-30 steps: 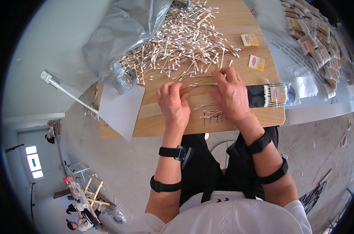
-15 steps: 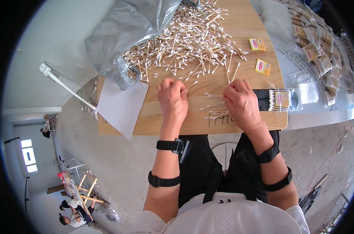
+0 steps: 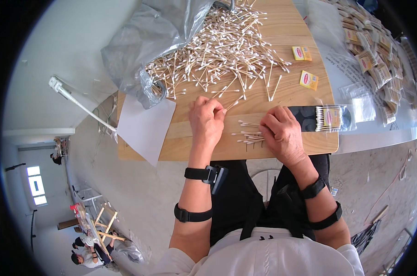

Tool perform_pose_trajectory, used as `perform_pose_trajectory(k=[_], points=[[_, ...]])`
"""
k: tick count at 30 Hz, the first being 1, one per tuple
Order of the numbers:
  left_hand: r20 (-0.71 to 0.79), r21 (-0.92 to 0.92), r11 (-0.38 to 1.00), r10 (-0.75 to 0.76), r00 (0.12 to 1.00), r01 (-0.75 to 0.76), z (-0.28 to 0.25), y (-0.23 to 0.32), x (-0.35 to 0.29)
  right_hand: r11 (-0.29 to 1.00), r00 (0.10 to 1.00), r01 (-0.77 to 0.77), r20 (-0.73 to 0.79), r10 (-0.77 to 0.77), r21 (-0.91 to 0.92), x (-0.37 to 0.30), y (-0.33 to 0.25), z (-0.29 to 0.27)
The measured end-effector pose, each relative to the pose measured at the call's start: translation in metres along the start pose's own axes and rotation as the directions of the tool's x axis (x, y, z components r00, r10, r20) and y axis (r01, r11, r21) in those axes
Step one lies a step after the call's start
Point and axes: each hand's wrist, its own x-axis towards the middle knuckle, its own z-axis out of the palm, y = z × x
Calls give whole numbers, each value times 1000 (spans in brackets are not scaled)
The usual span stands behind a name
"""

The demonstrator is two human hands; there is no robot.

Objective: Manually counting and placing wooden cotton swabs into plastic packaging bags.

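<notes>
My left hand (image 3: 206, 123) is closed in a pinch on a cotton swab (image 3: 235, 104) whose white tip points up and to the right. My right hand (image 3: 283, 135) rests low over the wooden table, its fingers curled on a small group of cotton swabs (image 3: 250, 136) that stick out to its left. Beyond both hands spreads a large heap of loose cotton swabs (image 3: 227, 50). Just right of my right hand lies a black holder (image 3: 305, 118), touching a clear packet of cotton swabs (image 3: 329, 118) with a yellow card.
Two yellow cards (image 3: 301, 53) (image 3: 309, 80) lie on the wooden table (image 3: 291, 23). A grey plastic bag (image 3: 139, 41) covers the heap's left side, above a white sheet (image 3: 146, 129). Clear sleeves (image 3: 361, 102) and many filled packets (image 3: 378, 69) lie at right.
My left hand has shifted slightly right and down, with a swab now extending from its pinch. My right hand has moved down and a little left, exposing more of the black holder.
</notes>
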Motion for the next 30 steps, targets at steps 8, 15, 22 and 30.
perform_pose_trajectory(k=[8, 15, 22, 30], points=[[-138, 93, 988, 133, 981, -121, -8, 6, 28, 1000, 1000, -14, -6, 14, 1, 1, -2, -1], [51, 187, 938, 287, 957, -291, -6, 17, 40, 1000, 1000, -9, 1, 9, 22, 0, -1, -2], [56, 152, 971, 176, 983, -183, 0, 19, 9, 999, 1000, 19, 3, -19, 44, 0, -1, -3], [-10, 60, 960, 276, 961, -275, 19, 51, -33, 918, 948, -172, -194, 253, 357, -4, 3, 1]])
